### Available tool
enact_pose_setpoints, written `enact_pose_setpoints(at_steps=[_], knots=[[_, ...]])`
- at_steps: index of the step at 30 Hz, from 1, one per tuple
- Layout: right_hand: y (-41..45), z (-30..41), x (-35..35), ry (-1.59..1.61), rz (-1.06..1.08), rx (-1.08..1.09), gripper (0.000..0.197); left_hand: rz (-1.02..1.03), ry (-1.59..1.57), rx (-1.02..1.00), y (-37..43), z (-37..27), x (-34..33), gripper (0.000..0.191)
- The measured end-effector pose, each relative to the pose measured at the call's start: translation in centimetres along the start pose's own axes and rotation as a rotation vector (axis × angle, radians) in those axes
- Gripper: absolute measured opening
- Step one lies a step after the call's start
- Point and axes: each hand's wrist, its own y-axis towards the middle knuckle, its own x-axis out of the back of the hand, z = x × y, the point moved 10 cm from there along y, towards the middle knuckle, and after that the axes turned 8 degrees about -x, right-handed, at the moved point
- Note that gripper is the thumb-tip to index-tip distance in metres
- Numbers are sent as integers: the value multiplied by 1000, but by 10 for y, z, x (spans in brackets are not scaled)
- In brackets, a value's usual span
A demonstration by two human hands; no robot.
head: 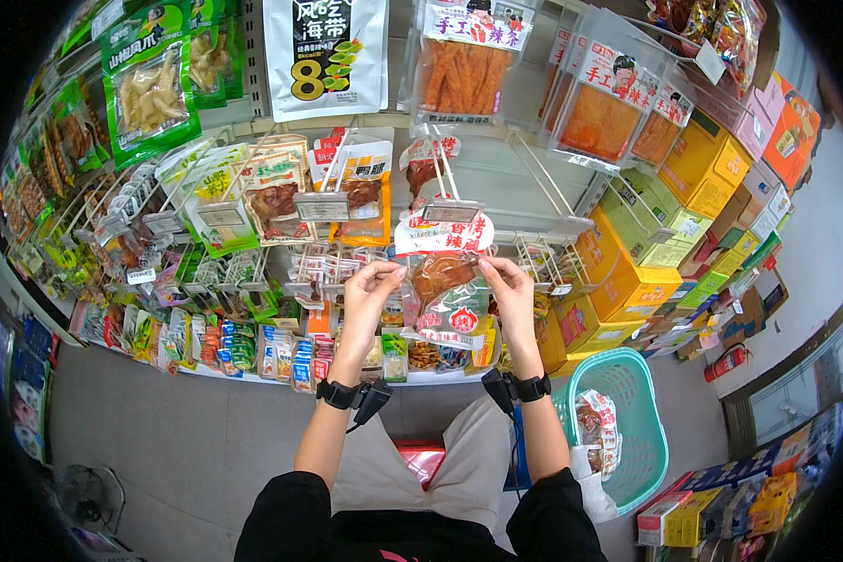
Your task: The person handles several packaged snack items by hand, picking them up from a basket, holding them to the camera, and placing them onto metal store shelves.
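Observation:
Between my hands is a clear plastic snack packet (444,288) with a brown meat piece inside and a white and red printed top. My left hand (371,298) pinches its left edge between thumb and fingers. On the opposite edge, my right hand (511,295) has the same kind of pinch. Just behind the packet's top is a metal hanging hook with a price tag holder (452,211), where a similar packet (421,168) hangs. Whether the held packet touches the hook cannot be told. More packets like it lie in a turquoise plastic basket (615,421) at my right.
Hooks with an orange-edged packet (360,193) and other snacks fill the rack at left. Yellow cartons (622,263) are stacked at right, near a fire extinguisher (727,362). A fan (88,495) stands on the floor at lower left. A white cloth (591,488) hangs on the basket's rim.

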Motion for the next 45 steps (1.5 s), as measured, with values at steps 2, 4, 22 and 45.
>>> enact_pose_setpoints(at_steps=[2,4,22,45], knots=[[0,-3,1,-2,3,-2,18,-3,4,9,-1,2,0,11],[0,-3,-2,2,17,14,22,-24,25,-14,-1,2,4,12],[15,-39,15,51,-100,-92,19,-53,100,-135,19,8,6,12],[133,-94,-6,106,-181,-121,22,-228,127,-308,143,71,37,13]])
